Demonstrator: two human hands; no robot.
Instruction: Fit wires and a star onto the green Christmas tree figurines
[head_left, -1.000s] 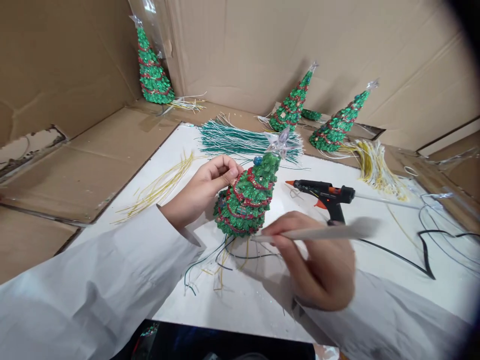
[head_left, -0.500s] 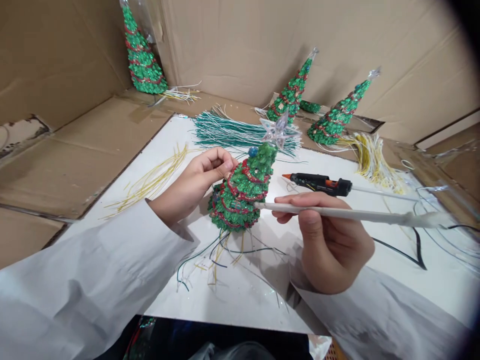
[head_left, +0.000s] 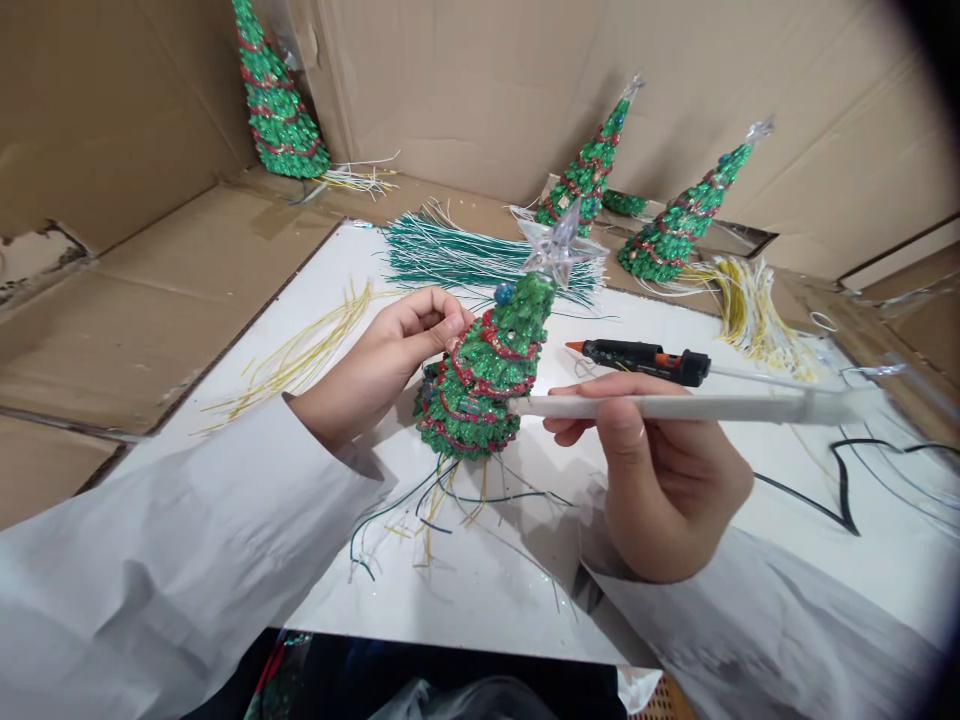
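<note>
A small green glitter Christmas tree (head_left: pixel 491 375) with red garlands and a clear star (head_left: pixel 561 245) stands tilted in front of me. Thin green, yellow and white wires spread from under its base. My left hand (head_left: pixel 424 335) is closed at the tree's upper left side, thumb and fingers pinched against it; the fingertips are partly hidden. In my right hand (head_left: pixel 652 470) is a long white pen-shaped tool (head_left: pixel 720 408), held nearly level between thumb and fingers. Its tip meets the tree's right side, low down.
Behind the right hand lies a black glue gun (head_left: pixel 645 360) with an orange nozzle. Bundles of green-white wires (head_left: pixel 457 255) and yellow wires (head_left: pixel 300 360) lie on the white board (head_left: pixel 360 590). More trees (head_left: pixel 285 120) stand along the cardboard wall (head_left: pixel 465 90). A black cord (head_left: pixel 844 490) runs at right.
The white tool's rear end has swung up slightly, so it lies more level. Its tip stays at the tree's side. The view has shifted a little; both hands keep their grip.
</note>
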